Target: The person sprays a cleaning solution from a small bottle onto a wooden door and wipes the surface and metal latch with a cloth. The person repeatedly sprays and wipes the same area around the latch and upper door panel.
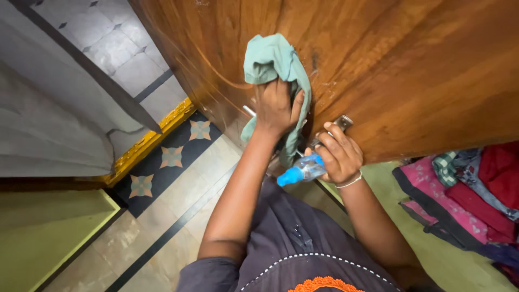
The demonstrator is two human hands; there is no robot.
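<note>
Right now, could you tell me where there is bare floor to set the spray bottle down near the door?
Bare tile floor lies left of the left hand and its green cloth, bordered by the patterned strip. It is crowded right of the right hand and spray bottle, where clothes pile.

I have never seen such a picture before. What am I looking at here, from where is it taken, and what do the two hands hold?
There is no machine here: a person wears one camera on the head, so you look down along their own arms. The left hand presses a pale green cloth against a wooden door. The right hand grips a small clear spray bottle with a blue nozzle, close to the metal door handle. Below lies a tiled floor with star patterns. At the right edge, a pile of red and pink fabric rests on the floor.
</note>
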